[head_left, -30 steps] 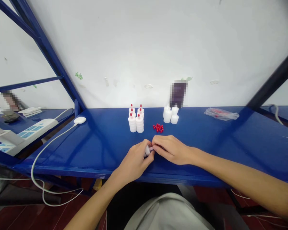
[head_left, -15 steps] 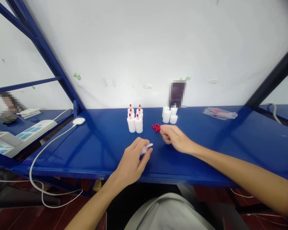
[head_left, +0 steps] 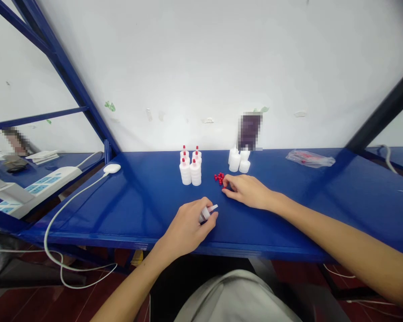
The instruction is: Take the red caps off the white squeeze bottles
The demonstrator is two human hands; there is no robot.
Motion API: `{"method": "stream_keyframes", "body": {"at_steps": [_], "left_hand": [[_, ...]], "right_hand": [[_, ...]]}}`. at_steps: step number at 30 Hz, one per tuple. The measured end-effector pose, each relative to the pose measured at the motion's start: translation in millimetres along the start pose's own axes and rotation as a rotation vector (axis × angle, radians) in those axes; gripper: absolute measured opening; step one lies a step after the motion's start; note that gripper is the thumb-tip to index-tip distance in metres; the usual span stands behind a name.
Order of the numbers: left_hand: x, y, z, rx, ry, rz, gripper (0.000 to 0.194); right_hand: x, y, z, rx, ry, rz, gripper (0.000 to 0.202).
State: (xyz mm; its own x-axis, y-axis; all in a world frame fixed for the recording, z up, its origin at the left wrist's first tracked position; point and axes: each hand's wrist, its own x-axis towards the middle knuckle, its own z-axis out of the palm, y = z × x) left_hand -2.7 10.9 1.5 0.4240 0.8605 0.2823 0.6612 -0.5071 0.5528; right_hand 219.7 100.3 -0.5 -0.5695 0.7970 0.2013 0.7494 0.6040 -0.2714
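Observation:
My left hand [head_left: 193, 223] is wrapped round a white bottle [head_left: 204, 214], tilted, its pale nozzle pointing right. My right hand [head_left: 242, 190] is beside the pile of small red caps [head_left: 219, 177], thumb and index finger curled near each other with a red cap [head_left: 224, 190] at the thumb tip. Several white bottles with red caps [head_left: 195, 173] stand upright in two columns beyond my left hand. A few white bottles without red caps [head_left: 234, 162] stand behind my right hand.
A clear plastic bag with red contents [head_left: 310, 158] lies at the back right. At the left are a white power strip [head_left: 42, 188] and a white cable with an oval plug [head_left: 112, 168]. A blurred dark rectangle [head_left: 250, 130] leans at the wall.
My right hand's fingers have loosened from a tighter fist, and a red cap now shows at the thumb. My left hand and its bottle have shifted slightly right and nearer to me.

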Motion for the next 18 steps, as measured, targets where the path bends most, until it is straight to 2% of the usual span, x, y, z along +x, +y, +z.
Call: {"method": "stream_keyframes", "body": {"at_steps": [8, 15, 18], "left_hand": [[0.3, -0.5, -0.2, -0.015, -0.017, 0.004, 0.018], [0.0, -0.6, -1.0, -0.024, -0.031, 0.013, 0.017], [-0.2, -0.5, -1.5, -0.017, -0.038, 0.012, 0.019]], "right_hand": [[1.1, 2.1, 0.3, 0.094, 0.034, 0.029, 0.018], [7.1, 2.7, 7.4, 0.117, 0.134, 0.116, 0.010], [6.9, 2.7, 7.7, 0.154, 0.159, 0.094, 0.006]]}}
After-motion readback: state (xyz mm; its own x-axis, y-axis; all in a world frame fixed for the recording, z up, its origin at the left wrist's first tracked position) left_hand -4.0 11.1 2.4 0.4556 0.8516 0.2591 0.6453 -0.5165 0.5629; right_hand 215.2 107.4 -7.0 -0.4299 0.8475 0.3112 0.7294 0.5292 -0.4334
